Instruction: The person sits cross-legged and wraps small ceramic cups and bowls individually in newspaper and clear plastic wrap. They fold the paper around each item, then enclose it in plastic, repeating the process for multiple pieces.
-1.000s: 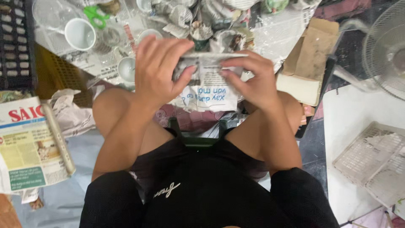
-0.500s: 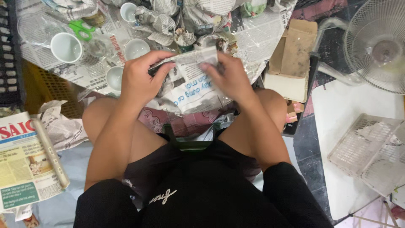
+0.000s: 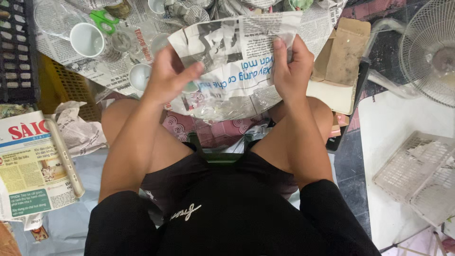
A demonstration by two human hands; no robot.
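Newly spread, the crinkled newspaper sheet hangs between left hand and right hand.

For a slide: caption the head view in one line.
Seated person's left hand and right hand hold a newspaper sheet open above white cups on paper-covered floor.

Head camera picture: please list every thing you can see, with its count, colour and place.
newspaper sheet: one, grey print with blue letters, held up between both hands
white cups: at least three, on newspaper on the floor, upper left
scissors: one, green handles, beside the cups
cardboard box: one, brown, open, right of the sheet
fan: one, white grille, upper right
plastic basket: one, white, lower right
newspaper stack: one, lower left
dark crate: one, left edge
left hand: grips the sheet's left side
right hand: grips the sheet's right edge
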